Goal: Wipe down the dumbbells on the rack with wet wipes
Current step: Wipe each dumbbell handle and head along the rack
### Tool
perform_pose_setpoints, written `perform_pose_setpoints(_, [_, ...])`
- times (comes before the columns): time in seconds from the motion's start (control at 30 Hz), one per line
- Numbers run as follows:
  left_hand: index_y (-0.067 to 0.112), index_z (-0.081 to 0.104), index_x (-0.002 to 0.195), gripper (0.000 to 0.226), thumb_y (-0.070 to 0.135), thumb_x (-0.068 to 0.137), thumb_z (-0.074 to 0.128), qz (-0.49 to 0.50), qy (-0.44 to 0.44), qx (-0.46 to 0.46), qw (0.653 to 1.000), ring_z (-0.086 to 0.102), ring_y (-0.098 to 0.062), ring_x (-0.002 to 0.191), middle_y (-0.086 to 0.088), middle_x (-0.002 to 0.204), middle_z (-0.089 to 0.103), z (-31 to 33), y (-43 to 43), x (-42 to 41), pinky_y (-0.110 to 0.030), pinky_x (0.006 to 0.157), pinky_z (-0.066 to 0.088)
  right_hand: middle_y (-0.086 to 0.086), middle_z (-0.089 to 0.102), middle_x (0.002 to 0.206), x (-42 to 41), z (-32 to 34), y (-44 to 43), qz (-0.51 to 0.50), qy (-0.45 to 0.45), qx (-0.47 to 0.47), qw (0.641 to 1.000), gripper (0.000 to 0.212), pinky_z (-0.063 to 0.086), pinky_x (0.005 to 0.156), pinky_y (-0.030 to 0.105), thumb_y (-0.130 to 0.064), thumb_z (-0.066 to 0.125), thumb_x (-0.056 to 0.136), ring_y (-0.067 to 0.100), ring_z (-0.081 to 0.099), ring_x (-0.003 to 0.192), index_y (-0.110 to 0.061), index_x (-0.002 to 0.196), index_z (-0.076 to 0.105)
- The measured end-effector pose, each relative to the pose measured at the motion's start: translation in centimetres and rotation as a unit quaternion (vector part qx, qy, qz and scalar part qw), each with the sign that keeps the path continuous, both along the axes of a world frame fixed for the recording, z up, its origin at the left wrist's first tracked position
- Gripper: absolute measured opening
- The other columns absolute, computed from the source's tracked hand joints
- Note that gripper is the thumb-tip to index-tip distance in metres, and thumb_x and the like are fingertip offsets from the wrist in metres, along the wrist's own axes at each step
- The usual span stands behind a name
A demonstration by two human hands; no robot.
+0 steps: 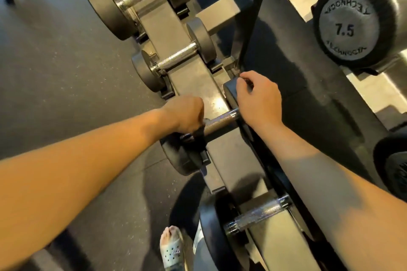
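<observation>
Dumbbell lies across the low rack, mid-view. Our L hand is curled round the handle's left end. R hand has fingers hooked over the right head's top edge. Far neighbour & near neighbour sit on the same rail. 7.5 dumbbell is far right.

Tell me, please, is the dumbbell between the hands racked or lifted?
Racked: the dumbbell has its near head seated in a black cradle.

Dark speckled rubber floor filled the left side, warm light fell across it, and soft shadows pooled low near the middle.
</observation>
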State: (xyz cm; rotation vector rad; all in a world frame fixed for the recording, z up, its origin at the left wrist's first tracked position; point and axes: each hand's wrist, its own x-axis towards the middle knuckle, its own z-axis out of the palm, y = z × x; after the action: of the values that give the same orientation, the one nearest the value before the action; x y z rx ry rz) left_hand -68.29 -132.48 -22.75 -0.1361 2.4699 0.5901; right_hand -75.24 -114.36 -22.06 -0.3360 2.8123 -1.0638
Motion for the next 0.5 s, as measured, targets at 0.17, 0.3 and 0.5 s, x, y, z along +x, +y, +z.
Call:
perform_pose_setpoints(0.17, [0.019, 0.074, 0.097, 0.007, 0.023, 0.092, 0.073, 0.091, -0.012, 0.06, 0.994, 0.066, -0.014, 0.089, 0.003, 0.093, 0.07, 0.0, -1.1, -0.7, -0.026, 0.078, 0.051, -0.01, 0.067, 0.098, 0.1, 0.3, -0.3, -0.001, -0.01, 0.015, 1.0, 0.025, 0.057, 0.081, 0.032, -0.036, 0.049, 0.104, 0.005, 0.063, 0.089, -0.024, 0.116, 0.068])
perform_pose_setpoints(0.3, [0.017, 0.075, 0.11, 0.016, 0.017, 0.096, 0.067, 0.135, 0.073, 0.097, 0.983, 0.067, -0.011, 0.096, 0.004, 0.107, 0.071, -0.3, 2.2, 0.5, -0.027, 0.088, 0.055, -0.009, 0.066, 0.1, 0.1, 0.3, -0.4, -0.005, -0.011, 0.031, 0.999, 0.026, 0.056, 0.08, 0.028, -0.035, 0.049, 0.104, 0.005, 0.062, 0.089, -0.024, 0.119, 0.066])
perform_pose_setpoints(0.5, [0.014, 0.068, 0.105, 0.017, 0.028, 0.095, 0.067, -0.028, 0.021, -0.048, 0.998, 0.06, -0.017, 0.081, 0.003, 0.081, 0.059, 0.2, -0.7, 0.4, -0.031, 0.077, 0.053, -0.009, 0.066, 0.105, 0.1, 0.4, -0.4, 0.003, -0.014, 0.052, 0.999, 0.03, 0.05, 0.077, 0.022, -0.037, 0.048, 0.105, 0.005, 0.062, 0.092, -0.023, 0.126, 0.064])
